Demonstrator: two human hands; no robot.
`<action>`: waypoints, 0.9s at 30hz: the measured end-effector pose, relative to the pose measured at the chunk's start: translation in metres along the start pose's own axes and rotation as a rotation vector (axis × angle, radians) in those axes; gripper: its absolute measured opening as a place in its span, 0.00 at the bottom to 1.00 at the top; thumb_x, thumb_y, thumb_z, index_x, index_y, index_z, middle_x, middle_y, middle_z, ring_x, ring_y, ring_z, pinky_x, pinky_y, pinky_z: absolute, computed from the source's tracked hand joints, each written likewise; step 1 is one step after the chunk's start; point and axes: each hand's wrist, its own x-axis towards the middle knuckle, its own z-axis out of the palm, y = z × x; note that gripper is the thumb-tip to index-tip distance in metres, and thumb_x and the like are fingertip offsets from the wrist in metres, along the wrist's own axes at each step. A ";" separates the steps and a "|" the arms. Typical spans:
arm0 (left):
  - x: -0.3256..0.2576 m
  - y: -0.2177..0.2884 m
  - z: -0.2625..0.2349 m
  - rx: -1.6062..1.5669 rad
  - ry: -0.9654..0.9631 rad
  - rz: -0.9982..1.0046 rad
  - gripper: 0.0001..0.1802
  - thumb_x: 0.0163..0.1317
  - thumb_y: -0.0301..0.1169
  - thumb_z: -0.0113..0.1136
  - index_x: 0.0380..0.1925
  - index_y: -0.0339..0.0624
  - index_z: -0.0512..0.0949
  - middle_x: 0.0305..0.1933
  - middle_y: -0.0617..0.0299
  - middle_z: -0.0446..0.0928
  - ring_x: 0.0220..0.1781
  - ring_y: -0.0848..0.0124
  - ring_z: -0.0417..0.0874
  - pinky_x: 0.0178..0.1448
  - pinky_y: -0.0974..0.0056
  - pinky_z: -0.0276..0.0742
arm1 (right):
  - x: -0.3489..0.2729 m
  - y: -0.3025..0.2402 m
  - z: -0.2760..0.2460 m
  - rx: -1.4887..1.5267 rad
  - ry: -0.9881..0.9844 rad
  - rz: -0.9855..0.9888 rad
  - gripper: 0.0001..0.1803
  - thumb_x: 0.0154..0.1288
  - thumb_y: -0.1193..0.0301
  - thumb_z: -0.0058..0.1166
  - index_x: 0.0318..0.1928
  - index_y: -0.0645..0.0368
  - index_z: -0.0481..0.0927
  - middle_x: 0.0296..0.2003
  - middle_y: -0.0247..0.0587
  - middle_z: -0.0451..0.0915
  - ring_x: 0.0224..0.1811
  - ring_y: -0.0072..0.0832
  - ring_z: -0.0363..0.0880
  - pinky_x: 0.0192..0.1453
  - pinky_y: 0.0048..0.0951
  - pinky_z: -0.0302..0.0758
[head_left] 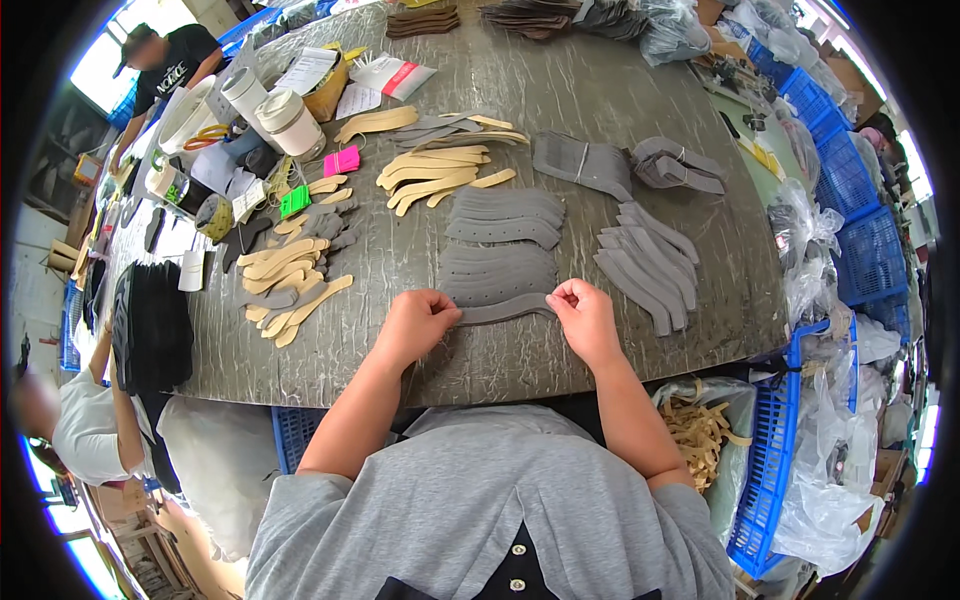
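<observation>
A curved grey foam-like strip [507,309] lies at the near end of an overlapping row of matching grey strips [497,272], some with small dark holes. My left hand [415,325] pinches its left end, and my right hand [588,318] pinches the right end. Just beyond is another row of grey strips [505,215]. To the right of my right hand, more grey strips [648,265] are fanned out, with tied grey bundles [580,163] behind them. Left of my left hand lies a loose heap of tan and grey strips [290,275]; further tan strips [432,172] lie beyond the rows.
Black stacked pieces [152,325] stand at the table's left edge. White cups [290,122], orange scissors [207,137] and coloured tags [341,160] sit at the far left. Blue crates [765,450] flank the right, beside a bag of tan scraps [700,435]. Two people [95,430] are at the left.
</observation>
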 end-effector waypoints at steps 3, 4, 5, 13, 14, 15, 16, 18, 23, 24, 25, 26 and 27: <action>0.003 -0.005 0.000 0.004 -0.019 -0.020 0.09 0.55 0.31 0.66 0.30 0.34 0.84 0.21 0.59 0.80 0.23 0.74 0.77 0.31 0.65 0.74 | 0.001 -0.003 0.002 -0.009 -0.012 0.020 0.08 0.58 0.75 0.63 0.36 0.64 0.78 0.25 0.42 0.80 0.26 0.28 0.78 0.34 0.29 0.74; 0.004 -0.006 -0.001 0.001 -0.023 -0.024 0.09 0.55 0.31 0.66 0.30 0.34 0.83 0.21 0.59 0.80 0.23 0.74 0.77 0.31 0.65 0.74 | 0.001 -0.006 0.001 -0.039 -0.005 0.026 0.09 0.58 0.75 0.63 0.37 0.64 0.78 0.25 0.42 0.80 0.27 0.28 0.78 0.34 0.30 0.74; 0.004 -0.007 -0.001 -0.002 -0.027 -0.028 0.09 0.55 0.30 0.66 0.30 0.34 0.83 0.21 0.59 0.80 0.23 0.74 0.77 0.31 0.65 0.74 | 0.001 -0.009 0.001 -0.070 0.002 0.033 0.10 0.58 0.75 0.64 0.38 0.64 0.78 0.25 0.42 0.81 0.27 0.29 0.79 0.34 0.30 0.74; 0.007 -0.009 0.000 -0.017 -0.031 -0.005 0.08 0.56 0.29 0.65 0.28 0.34 0.83 0.19 0.65 0.77 0.21 0.79 0.75 0.27 0.70 0.71 | 0.002 -0.008 0.002 -0.134 -0.009 0.046 0.12 0.56 0.74 0.65 0.38 0.63 0.76 0.25 0.42 0.81 0.26 0.33 0.81 0.33 0.33 0.75; 0.007 -0.010 -0.001 -0.013 -0.031 -0.003 0.08 0.56 0.29 0.65 0.28 0.34 0.83 0.19 0.65 0.77 0.21 0.79 0.75 0.27 0.70 0.71 | 0.003 -0.009 0.003 -0.141 -0.008 0.036 0.12 0.56 0.73 0.65 0.38 0.63 0.76 0.24 0.42 0.81 0.26 0.34 0.81 0.33 0.33 0.76; 0.007 -0.009 -0.001 0.003 -0.030 -0.013 0.08 0.55 0.30 0.65 0.29 0.34 0.83 0.20 0.62 0.79 0.22 0.75 0.77 0.29 0.68 0.73 | 0.002 -0.011 0.003 -0.198 -0.015 0.032 0.13 0.56 0.73 0.66 0.37 0.62 0.76 0.25 0.42 0.81 0.27 0.35 0.81 0.34 0.34 0.76; 0.007 -0.008 -0.001 0.019 -0.030 -0.023 0.09 0.55 0.31 0.65 0.29 0.35 0.83 0.22 0.58 0.80 0.24 0.71 0.79 0.32 0.65 0.75 | 0.001 -0.013 0.004 -0.254 -0.022 0.029 0.13 0.56 0.72 0.66 0.37 0.62 0.75 0.25 0.42 0.81 0.27 0.37 0.81 0.34 0.35 0.76; 0.005 -0.006 -0.001 0.069 -0.010 -0.001 0.09 0.54 0.31 0.65 0.30 0.36 0.84 0.23 0.53 0.81 0.26 0.65 0.82 0.35 0.61 0.77 | 0.001 -0.016 0.006 -0.387 -0.033 -0.021 0.15 0.55 0.70 0.67 0.36 0.60 0.74 0.27 0.42 0.80 0.29 0.39 0.81 0.34 0.37 0.75; -0.001 0.005 0.004 0.202 0.053 0.075 0.08 0.53 0.31 0.64 0.29 0.37 0.83 0.28 0.48 0.82 0.31 0.55 0.84 0.39 0.58 0.79 | 0.002 -0.019 0.000 -0.623 -0.013 -0.118 0.18 0.52 0.66 0.70 0.35 0.57 0.71 0.31 0.40 0.76 0.34 0.40 0.78 0.36 0.40 0.74; -0.001 0.005 0.004 0.208 0.061 0.092 0.08 0.53 0.31 0.64 0.29 0.37 0.83 0.28 0.47 0.82 0.31 0.54 0.84 0.39 0.58 0.79 | 0.001 -0.020 0.000 -0.628 0.009 -0.139 0.18 0.52 0.66 0.70 0.35 0.57 0.71 0.32 0.39 0.76 0.35 0.40 0.78 0.37 0.40 0.73; -0.001 0.003 0.005 0.214 0.070 0.108 0.08 0.53 0.30 0.64 0.29 0.37 0.83 0.29 0.47 0.82 0.31 0.53 0.84 0.39 0.57 0.79 | -0.001 -0.019 0.002 -0.634 0.031 -0.159 0.18 0.52 0.66 0.70 0.34 0.57 0.71 0.32 0.39 0.76 0.35 0.39 0.77 0.37 0.39 0.73; 0.000 0.002 0.006 0.220 0.080 0.127 0.08 0.54 0.30 0.64 0.29 0.37 0.83 0.29 0.47 0.82 0.32 0.52 0.84 0.39 0.57 0.79 | -0.003 -0.019 0.002 -0.639 0.055 -0.182 0.18 0.52 0.66 0.70 0.34 0.57 0.72 0.32 0.38 0.76 0.36 0.39 0.77 0.37 0.39 0.73; 0.002 -0.004 0.008 0.235 0.121 0.212 0.07 0.54 0.30 0.64 0.29 0.37 0.83 0.28 0.48 0.82 0.31 0.53 0.83 0.38 0.57 0.79 | -0.003 -0.018 0.001 -0.573 0.060 -0.178 0.17 0.53 0.67 0.69 0.34 0.57 0.72 0.33 0.38 0.76 0.36 0.39 0.77 0.38 0.39 0.73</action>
